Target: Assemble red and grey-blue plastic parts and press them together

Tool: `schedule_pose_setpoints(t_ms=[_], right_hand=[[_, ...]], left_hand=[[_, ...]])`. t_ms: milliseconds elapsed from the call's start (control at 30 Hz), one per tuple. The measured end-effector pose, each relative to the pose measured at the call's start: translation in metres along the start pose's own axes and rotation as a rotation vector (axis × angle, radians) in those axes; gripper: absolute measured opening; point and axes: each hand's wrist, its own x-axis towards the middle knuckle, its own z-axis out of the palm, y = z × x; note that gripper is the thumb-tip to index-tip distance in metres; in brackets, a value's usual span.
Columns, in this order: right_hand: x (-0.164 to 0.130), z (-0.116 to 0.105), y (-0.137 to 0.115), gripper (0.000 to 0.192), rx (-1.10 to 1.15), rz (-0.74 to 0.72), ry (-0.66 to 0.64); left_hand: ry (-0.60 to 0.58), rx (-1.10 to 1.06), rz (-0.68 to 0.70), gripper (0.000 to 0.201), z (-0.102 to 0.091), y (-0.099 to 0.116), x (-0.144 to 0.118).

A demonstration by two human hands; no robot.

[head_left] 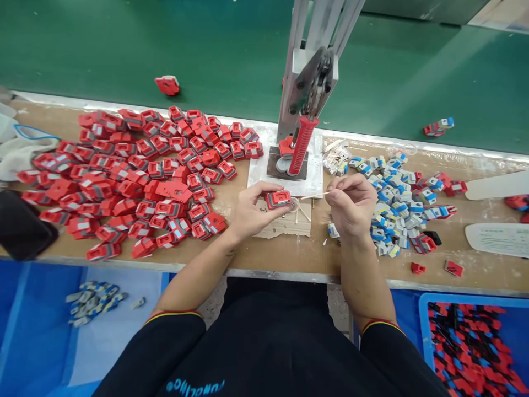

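My left hand [256, 209] grips a small red and grey plastic toy-car body [278, 199] between thumb and fingers, its recessed side facing up. To the right, my right hand [351, 201] pinches a thin wooden stick [314, 196] that points left at the part, its tip apart from it. Below the part lies a piece of cardboard [285, 225] with several similar sticks and a small round dish [294, 205] partly hidden by my left hand. Just beyond my hands stands a lever press [303, 146] with a red handle and a red part under it.
Left of my hands spreads a heap of red parts [136, 173]. White, blue and yellow parts [392, 204] are piled on the right, near a bundle of sticks [336, 157]. A green conveyor belt [231, 55] runs behind; a blue bin [425, 320] stands at lower right.
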Motion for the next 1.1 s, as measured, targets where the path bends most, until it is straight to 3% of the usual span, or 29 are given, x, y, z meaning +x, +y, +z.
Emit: schedule_pose_setpoints(t_ms=[167,567,733,1100], right_hand=[[-0.009,0.012,0.001,0.049,-0.075,0.014,-0.034],[-0.015,0.021,0.004,0.043,-0.099,-0.002,-0.05],[-0.016,0.024,0.004,0.045,-0.145,0.004,-0.045],[-0.014,0.018,-0.004,0.036,-0.259,-0.116,-0.02]], left_hand=[[-0.033,0.057,0.044,0.04,0.005,0.005,-0.005],[-0.048,0.057,0.116,0.034,0.005,0.007,-0.004],[-0.06,0.062,0.087,0.034,0.004,0.008,-0.004],[-0.042,0.062,0.09,0.035,0.003,0.008,-0.004]])
